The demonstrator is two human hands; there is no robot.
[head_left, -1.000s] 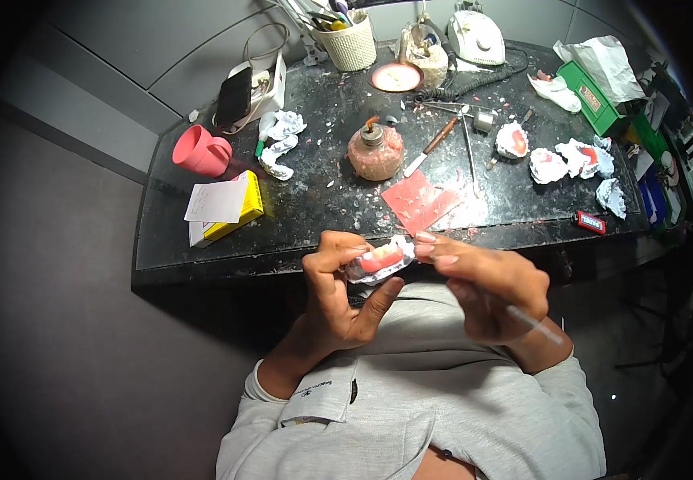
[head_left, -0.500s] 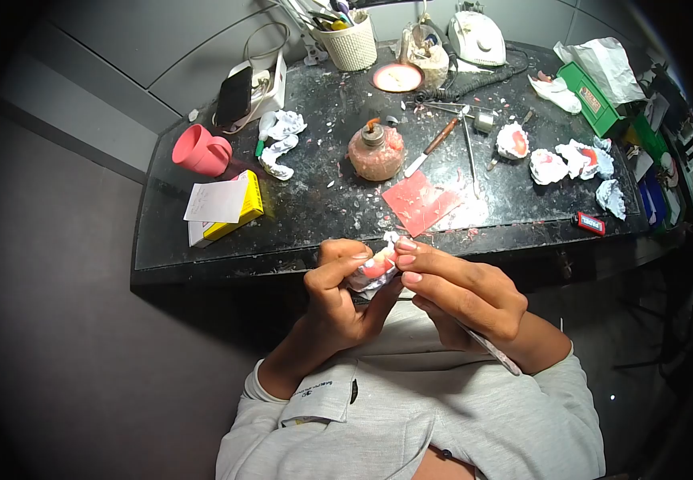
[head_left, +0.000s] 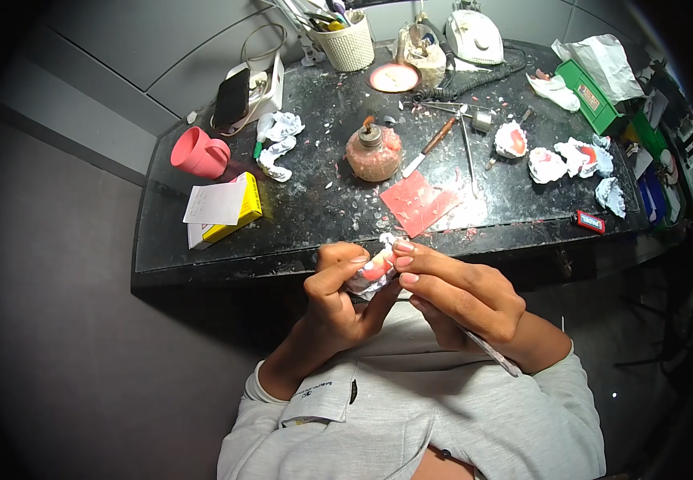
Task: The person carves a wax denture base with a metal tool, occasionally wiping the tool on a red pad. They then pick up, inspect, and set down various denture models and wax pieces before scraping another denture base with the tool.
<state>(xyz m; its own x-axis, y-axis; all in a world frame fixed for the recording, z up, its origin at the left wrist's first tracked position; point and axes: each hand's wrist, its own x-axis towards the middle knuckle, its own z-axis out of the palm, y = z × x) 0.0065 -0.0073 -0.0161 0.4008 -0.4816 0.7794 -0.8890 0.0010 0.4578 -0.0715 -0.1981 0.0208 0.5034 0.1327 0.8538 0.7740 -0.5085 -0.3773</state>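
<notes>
Close above my lap, near the bench's front edge, I have a plaster dental cast (head_left: pixel 377 270) with pink wax and pale teeth on it. My left hand (head_left: pixel 337 290) is closed round the cast from the left, thumb and fingers at its sides. From the right, the fingertips of my right hand (head_left: pixel 470 294) press close together at the cast's edge. That same hand grips a slim wax carver (head_left: pixel 492 354), whose handle slants out below the palm. The carver's working end is hidden behind the fingers.
On the black bench (head_left: pixel 298 216) stand a spirit lamp (head_left: pixel 374 154) with an orange wick, a red wax sheet (head_left: pixel 418 204), a wooden-handled knife (head_left: pixel 433 146) and a pink mug (head_left: pixel 200 152). More plaster casts (head_left: pixel 548 166) lie right; a yellow box (head_left: pixel 249 204) lies left.
</notes>
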